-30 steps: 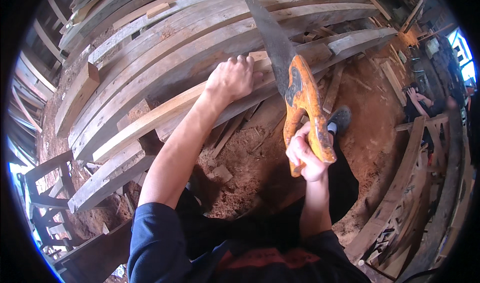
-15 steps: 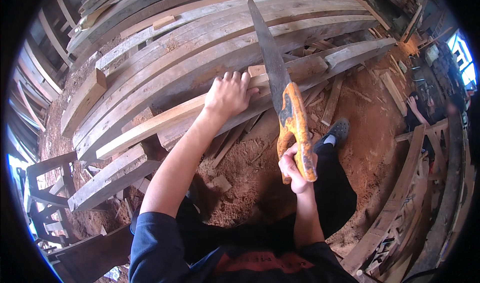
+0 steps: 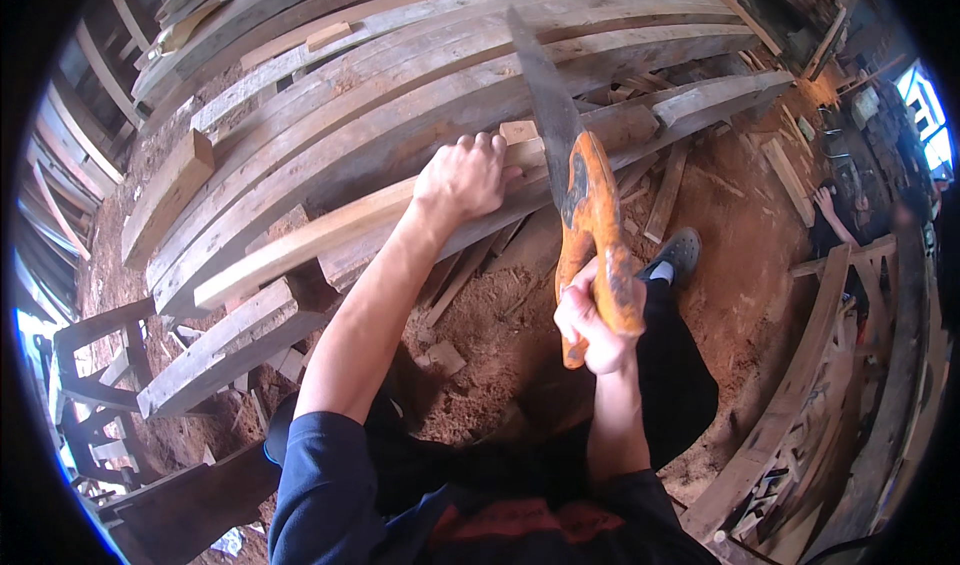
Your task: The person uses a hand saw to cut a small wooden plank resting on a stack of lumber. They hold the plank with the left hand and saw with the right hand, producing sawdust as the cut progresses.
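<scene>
My left hand (image 3: 462,177) is closed over a pale squared wooden batten (image 3: 310,250), which lies lengthwise on top of the timber. My right hand (image 3: 600,315) wraps round the worn orange handle of a handsaw (image 3: 594,205). The saw's grey blade (image 3: 548,90) points away from me and slightly left, crossing the batten just right of my left hand; its tip is blurred. Whether the teeth sit in the wood cannot be made out. A small wood block end (image 3: 518,132) shows beside my left fingers.
Long grey beams (image 3: 420,90) lie stacked ahead. A thick short beam (image 3: 225,350) juts toward me at left. Offcuts and sawdust cover the floor (image 3: 740,305). At right, another person's arm (image 3: 838,220) shows beside a wooden frame (image 3: 825,365). My shoe (image 3: 682,253) stands right of the saw.
My right hand has moved slightly forward and right with the saw, and its handle looks larger. The blade tip has dropped a little in the picture. My left hand stays on the batten.
</scene>
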Tool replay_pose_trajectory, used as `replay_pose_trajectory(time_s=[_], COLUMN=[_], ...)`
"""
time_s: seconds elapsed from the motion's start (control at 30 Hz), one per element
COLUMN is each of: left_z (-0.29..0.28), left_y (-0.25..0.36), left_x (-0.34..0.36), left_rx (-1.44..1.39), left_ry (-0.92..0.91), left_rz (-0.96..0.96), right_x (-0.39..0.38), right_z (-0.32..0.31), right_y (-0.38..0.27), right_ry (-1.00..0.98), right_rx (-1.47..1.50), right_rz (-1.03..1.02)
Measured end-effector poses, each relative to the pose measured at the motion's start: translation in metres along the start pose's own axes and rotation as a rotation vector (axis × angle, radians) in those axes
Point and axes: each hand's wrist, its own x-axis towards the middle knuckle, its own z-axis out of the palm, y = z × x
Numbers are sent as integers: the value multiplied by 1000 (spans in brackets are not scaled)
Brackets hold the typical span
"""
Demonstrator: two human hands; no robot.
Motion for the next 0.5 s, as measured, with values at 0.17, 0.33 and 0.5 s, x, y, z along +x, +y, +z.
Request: replay_pose_trajectory(time_s=[0.17,0.33,0.5], left_z=[6,7,6], left_y=[-2,1,5], left_x=[4,-3,-3], left_rx=[-34,-55,-56], left_ry=[16,66,40], left_rz=[-20,38,30], right_x=[-3,-32,-41], right_z=[-30,-28,-28], right_y=[12,25,27], right_ry=[-60,-12,15], right_rx=[-219,-351,-70], right_rz=[-14,-101,-63])
